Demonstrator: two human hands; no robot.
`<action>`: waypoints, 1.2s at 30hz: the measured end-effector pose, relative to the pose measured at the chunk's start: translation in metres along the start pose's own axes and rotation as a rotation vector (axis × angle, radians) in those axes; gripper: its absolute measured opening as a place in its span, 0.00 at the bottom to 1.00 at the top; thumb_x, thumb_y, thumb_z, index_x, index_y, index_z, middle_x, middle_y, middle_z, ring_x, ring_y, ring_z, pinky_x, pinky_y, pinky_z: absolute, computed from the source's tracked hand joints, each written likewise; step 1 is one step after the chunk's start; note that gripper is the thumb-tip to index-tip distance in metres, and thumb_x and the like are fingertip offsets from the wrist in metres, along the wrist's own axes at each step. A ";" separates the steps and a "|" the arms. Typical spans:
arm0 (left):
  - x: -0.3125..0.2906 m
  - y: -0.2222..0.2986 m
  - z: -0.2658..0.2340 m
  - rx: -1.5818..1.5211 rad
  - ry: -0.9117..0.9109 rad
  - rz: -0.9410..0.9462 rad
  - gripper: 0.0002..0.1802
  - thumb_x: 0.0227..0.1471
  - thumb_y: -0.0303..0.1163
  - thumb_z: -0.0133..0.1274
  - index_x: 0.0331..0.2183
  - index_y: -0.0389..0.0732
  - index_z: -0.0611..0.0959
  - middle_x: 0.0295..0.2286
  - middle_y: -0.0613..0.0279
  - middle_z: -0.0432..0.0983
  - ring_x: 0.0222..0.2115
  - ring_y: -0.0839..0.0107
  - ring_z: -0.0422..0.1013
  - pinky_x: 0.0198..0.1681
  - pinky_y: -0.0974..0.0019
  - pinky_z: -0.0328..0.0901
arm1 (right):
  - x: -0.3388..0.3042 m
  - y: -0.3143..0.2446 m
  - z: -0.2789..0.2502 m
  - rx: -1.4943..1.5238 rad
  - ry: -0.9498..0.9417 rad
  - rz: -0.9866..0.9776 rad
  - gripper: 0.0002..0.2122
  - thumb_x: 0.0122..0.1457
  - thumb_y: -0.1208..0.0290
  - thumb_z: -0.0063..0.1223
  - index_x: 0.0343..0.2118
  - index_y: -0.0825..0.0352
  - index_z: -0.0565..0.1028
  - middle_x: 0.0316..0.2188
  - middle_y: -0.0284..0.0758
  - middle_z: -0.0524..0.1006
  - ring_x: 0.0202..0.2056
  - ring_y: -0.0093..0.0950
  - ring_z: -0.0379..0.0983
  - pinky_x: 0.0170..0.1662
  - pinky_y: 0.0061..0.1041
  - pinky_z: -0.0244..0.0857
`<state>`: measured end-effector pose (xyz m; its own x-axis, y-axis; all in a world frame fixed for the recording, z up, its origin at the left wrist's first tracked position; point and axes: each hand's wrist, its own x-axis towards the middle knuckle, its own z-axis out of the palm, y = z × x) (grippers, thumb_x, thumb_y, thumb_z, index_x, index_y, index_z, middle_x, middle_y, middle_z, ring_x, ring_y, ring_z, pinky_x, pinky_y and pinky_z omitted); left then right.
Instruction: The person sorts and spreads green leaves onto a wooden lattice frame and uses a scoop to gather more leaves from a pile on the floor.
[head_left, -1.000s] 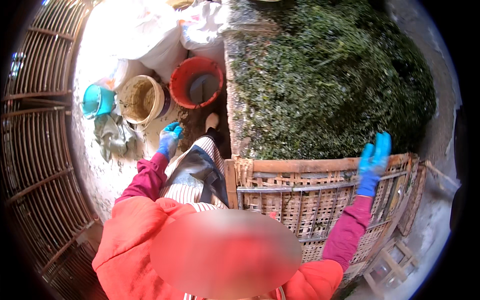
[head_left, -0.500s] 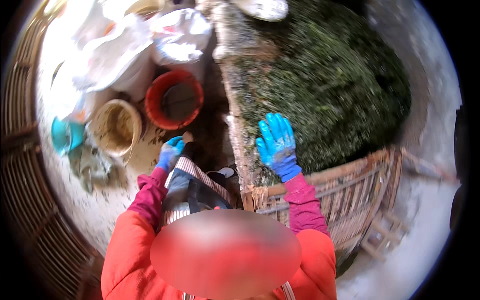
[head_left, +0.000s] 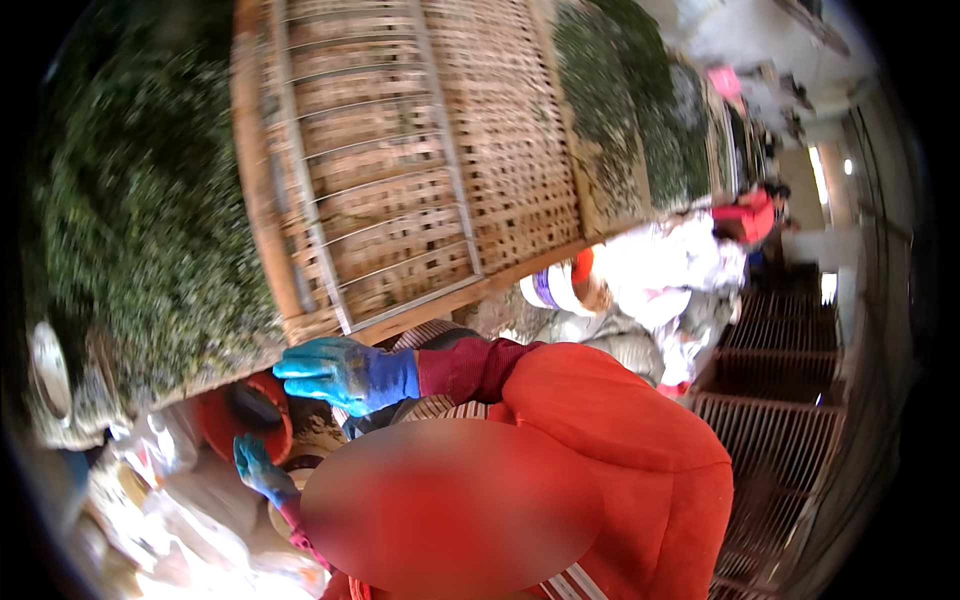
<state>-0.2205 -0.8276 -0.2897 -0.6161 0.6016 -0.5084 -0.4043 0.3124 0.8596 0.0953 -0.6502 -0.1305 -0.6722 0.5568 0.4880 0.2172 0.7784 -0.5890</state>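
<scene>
My right hand (head_left: pixel 350 375), in a blue coated glove, is held flat with stretched fingers beside the wooden edge of a bamboo lattice panel (head_left: pixel 380 150). Nothing is in it. Lower left, my left hand (head_left: pixel 262 470), gloved alike, hangs near a red bucket (head_left: pixel 212 425) with its fingers extended and no object in its grasp. A large heap of dark green, shredded-looking leafy matter (head_left: pixel 150 220) lies beyond my hands, left of the panel. Motion blur softens its detail.
White plastic sacks (head_left: pixel 180 530) stand at lower left. A white bucket (head_left: pixel 560 288) and more pale sacks (head_left: pixel 670 260) are to the right. Another green heap (head_left: pixel 610 90) lies past the panel. A person in red (head_left: pixel 750 215) is far right, above slatted racks (head_left: pixel 770 440).
My view has swung to the right, bringing the lattice panel, racks and a distant person into sight. My right hand has moved away from over the green heap toward the panel's near corner.
</scene>
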 end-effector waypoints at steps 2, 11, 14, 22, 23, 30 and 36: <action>-0.023 0.021 0.045 0.113 0.028 0.180 0.24 0.61 0.26 0.53 0.57 0.30 0.74 0.52 0.45 0.74 0.50 0.58 0.72 0.57 0.56 0.66 | -0.027 0.002 -0.035 0.025 0.085 0.064 0.23 0.50 0.76 0.59 0.53 0.64 0.75 0.59 0.44 0.70 0.59 0.43 0.69 0.58 0.44 0.67; -0.226 0.069 0.411 0.347 -0.327 0.850 0.23 0.65 0.26 0.49 0.57 0.24 0.71 0.51 0.41 0.75 0.47 0.59 0.75 0.54 0.60 0.69 | -0.354 -0.004 -0.274 0.627 0.337 1.118 0.18 0.58 0.74 0.57 0.52 0.64 0.78 0.49 0.36 0.80 0.45 0.25 0.79 0.49 0.27 0.74; -0.291 0.016 0.548 0.314 -0.877 0.922 0.22 0.65 0.25 0.48 0.59 0.28 0.72 0.54 0.48 0.74 0.52 0.59 0.72 0.58 0.59 0.65 | -0.550 0.030 -0.235 0.447 0.820 1.379 0.19 0.62 0.72 0.57 0.55 0.68 0.75 0.51 0.30 0.79 0.44 0.21 0.76 0.46 0.22 0.72; -0.476 -0.140 0.797 0.857 -1.259 1.831 0.34 0.60 0.37 0.55 0.64 0.38 0.65 0.64 0.49 0.61 0.66 0.43 0.53 0.65 0.44 0.52 | -0.836 0.122 -0.255 0.054 1.162 1.883 0.11 0.66 0.69 0.50 0.46 0.64 0.79 0.32 0.34 0.82 0.29 0.28 0.77 0.35 0.29 0.71; -0.482 -0.154 0.805 1.055 -1.227 1.860 0.34 0.61 0.41 0.52 0.64 0.38 0.65 0.64 0.48 0.61 0.65 0.43 0.53 0.66 0.44 0.52 | -0.858 0.141 -0.259 -0.052 1.100 1.903 0.10 0.66 0.68 0.50 0.46 0.64 0.79 0.32 0.37 0.82 0.30 0.32 0.78 0.36 0.31 0.71; -0.471 -0.187 0.827 1.120 -1.273 2.054 0.31 0.67 0.40 0.38 0.65 0.33 0.64 0.65 0.47 0.59 0.65 0.46 0.54 0.68 0.39 0.45 | -0.985 0.273 -0.286 -0.185 1.043 2.234 0.16 0.61 0.61 0.53 0.49 0.63 0.74 0.37 0.52 0.80 0.41 0.51 0.78 0.44 0.43 0.71; -0.489 -0.176 0.815 1.534 -1.188 1.942 0.33 0.68 0.41 0.33 0.66 0.31 0.59 0.66 0.42 0.51 0.67 0.45 0.48 0.68 0.42 0.44 | -1.062 0.328 -0.273 0.219 1.239 2.358 0.29 0.55 0.59 0.59 0.58 0.66 0.66 0.44 0.54 0.79 0.52 0.48 0.75 0.53 0.44 0.68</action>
<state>0.7031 -0.5772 -0.1508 0.9025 0.4282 0.0458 0.4305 -0.8936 -0.1272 1.0734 -0.9068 -0.6664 0.7445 -0.1024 -0.6597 -0.4598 -0.7951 -0.3954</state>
